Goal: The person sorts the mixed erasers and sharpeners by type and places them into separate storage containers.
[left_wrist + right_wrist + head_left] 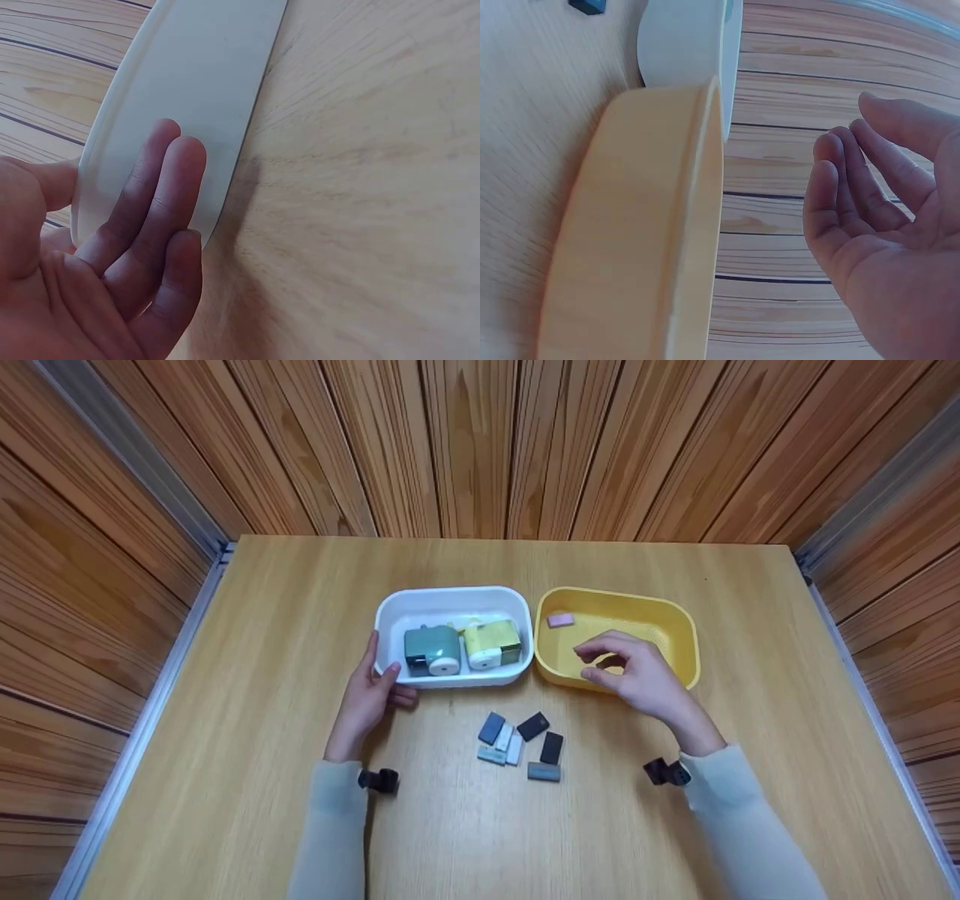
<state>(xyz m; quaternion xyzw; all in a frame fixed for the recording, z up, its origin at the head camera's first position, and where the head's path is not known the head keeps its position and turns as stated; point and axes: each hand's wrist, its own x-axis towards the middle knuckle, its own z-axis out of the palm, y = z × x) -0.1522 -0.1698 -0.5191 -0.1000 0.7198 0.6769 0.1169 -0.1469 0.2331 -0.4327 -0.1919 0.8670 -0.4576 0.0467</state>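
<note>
My left hand (364, 701) holds the near-left corner of a white plastic tub (454, 681), thumb at the rim and fingers against the outer wall, as the left wrist view (150, 225) shows. Inside that tub lie a green desktop pencil sharpener (431, 645) and a yellow one (491, 641). Above the near side of a yellow tub (682, 622) hovers my right hand (637, 671), its fingers loosely bent with nothing between them. A small pink eraser-like block (560, 619) lies in the yellow tub, near its left end.
Several small eraser-like blocks lie on the wooden table in front of the tubs, among them a dark blue one (492, 728), a black one (551, 748) and a grey-blue one (544, 772). Wood-grain panels (469, 450) rise behind the table.
</note>
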